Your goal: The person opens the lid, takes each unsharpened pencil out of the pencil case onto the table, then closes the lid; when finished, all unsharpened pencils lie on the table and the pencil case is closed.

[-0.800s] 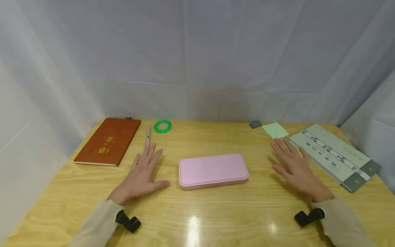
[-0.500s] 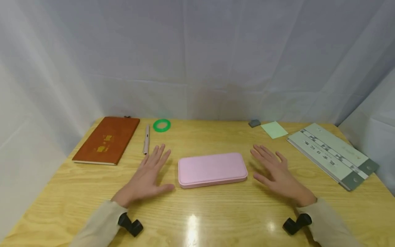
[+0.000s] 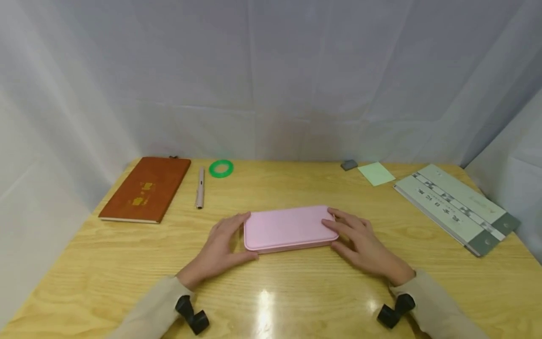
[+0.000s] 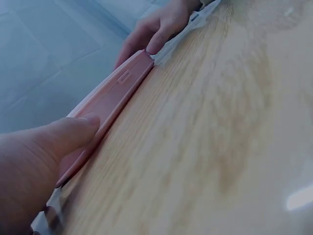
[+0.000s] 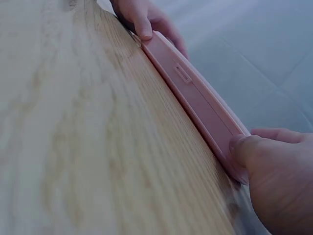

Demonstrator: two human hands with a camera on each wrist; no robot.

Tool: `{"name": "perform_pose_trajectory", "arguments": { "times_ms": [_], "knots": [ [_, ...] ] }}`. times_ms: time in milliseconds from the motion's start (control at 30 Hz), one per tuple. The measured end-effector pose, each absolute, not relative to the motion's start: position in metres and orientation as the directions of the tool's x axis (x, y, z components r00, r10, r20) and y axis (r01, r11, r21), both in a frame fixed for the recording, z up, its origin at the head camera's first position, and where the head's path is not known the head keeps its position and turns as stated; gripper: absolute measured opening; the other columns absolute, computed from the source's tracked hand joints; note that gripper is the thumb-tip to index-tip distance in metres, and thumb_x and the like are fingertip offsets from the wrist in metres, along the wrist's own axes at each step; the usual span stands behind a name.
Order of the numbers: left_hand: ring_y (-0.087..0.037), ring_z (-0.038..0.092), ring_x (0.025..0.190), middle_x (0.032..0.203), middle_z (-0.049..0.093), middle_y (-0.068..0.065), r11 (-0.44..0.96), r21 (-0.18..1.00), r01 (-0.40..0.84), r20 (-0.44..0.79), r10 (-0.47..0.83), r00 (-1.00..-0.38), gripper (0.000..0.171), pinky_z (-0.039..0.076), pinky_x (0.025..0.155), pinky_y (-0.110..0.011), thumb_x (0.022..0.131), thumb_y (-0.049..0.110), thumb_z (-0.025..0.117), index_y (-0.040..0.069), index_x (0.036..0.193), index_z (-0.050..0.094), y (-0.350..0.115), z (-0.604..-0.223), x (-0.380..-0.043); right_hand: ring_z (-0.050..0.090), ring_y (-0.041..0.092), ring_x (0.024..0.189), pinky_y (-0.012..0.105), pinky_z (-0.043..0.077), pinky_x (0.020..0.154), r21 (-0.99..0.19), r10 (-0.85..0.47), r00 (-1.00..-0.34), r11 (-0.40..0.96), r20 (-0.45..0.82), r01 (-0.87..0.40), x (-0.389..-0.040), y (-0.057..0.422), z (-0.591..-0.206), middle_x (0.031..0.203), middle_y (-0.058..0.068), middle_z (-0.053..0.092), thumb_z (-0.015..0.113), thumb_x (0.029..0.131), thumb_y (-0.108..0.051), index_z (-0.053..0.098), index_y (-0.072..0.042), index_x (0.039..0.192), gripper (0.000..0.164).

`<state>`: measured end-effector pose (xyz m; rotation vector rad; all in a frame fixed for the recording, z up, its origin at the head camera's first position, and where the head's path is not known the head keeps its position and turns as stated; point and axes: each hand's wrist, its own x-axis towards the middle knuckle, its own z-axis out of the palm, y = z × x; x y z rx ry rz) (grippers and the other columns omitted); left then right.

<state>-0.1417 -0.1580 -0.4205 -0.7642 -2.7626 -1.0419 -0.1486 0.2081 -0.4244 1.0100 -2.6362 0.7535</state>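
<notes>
A pink pencil case (image 3: 288, 228) with rounded corners lies closed in the middle of the table. Its front side, with a small slotted catch (image 5: 183, 73), shows in both wrist views. My left hand (image 3: 220, 247) grips the left end, thumb on the front side and fingers at the back corner. At the other end my right hand (image 3: 364, 245) holds on, its thumb against the front, one finger over the lid and another at the far corner. Part of the left hand's fingers is hidden behind the case in the left wrist view.
Along the left lie a brown notebook (image 3: 146, 190), a light-coloured pen (image 3: 200, 188) and a green tape ring (image 3: 211, 172). To the right are a dark grey eraser-like block (image 3: 349, 165), a pale green sticky note (image 3: 376, 173) and a grey-green booklet (image 3: 455, 207). White cloth (image 3: 279, 80) hangs behind the table.
Both hands have moved inward from beside the pencil case and taken hold of its ends. The right hand has come away from the booklet; the pen is uncovered.
</notes>
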Motion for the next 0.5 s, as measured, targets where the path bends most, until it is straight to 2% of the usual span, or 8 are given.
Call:
{"name": "perform_pose_trajectory", "arguments": {
  "times_ms": [167,267,400,500],
  "knots": [
    [-0.023,0.048,0.120,0.131,0.056,-0.005,0.660,0.604,0.446,0.287,0.342,-0.895,0.088,0.032,0.102,-0.048,0.063,0.044,0.088,0.015,0.137,0.050,-0.152,-0.422,-0.141,0.040,0.030,0.130,0.047,0.027,0.097,-0.398,-0.547,-0.743,0.628,0.386,-0.669,-0.148,0.205,-0.423,0.148,0.012,0.040,0.070,0.086,-0.015,0.055,-0.016,0.135,0.051],
    [-0.018,0.052,0.110,0.121,0.059,-0.001,0.653,0.627,0.424,0.293,0.307,-0.905,0.088,0.039,0.097,-0.043,0.056,0.045,0.090,0.016,0.131,0.056,-0.150,-0.421,-0.140,0.040,0.031,0.126,0.048,0.029,0.096,-0.378,-0.559,-0.713,0.606,0.423,-0.700,-0.148,0.201,-0.421,0.143,0.014,0.043,0.072,0.083,-0.013,0.058,-0.013,0.131,0.050],
    [-0.014,0.054,0.099,0.112,0.060,0.001,0.622,0.676,0.395,0.288,0.271,-0.919,0.080,0.047,0.088,-0.037,0.057,0.042,0.090,0.015,0.125,0.059,-0.151,-0.419,-0.138,0.041,0.030,0.118,0.046,0.030,0.089,-0.346,-0.564,-0.693,0.606,0.449,-0.717,-0.148,0.188,-0.413,0.134,0.013,0.049,0.072,0.082,-0.015,0.060,-0.014,0.126,0.046],
    [-0.014,0.052,0.093,0.106,0.060,0.001,0.590,0.716,0.374,0.271,0.259,-0.927,0.074,0.047,0.082,-0.034,0.059,0.038,0.090,0.015,0.122,0.060,-0.152,-0.418,-0.136,0.042,0.027,0.113,0.042,0.029,0.084,-0.296,-0.577,-0.686,0.627,0.444,-0.720,-0.146,0.176,-0.405,0.127,0.009,0.052,0.072,0.082,-0.019,0.062,-0.016,0.123,0.042]
  ]
}}
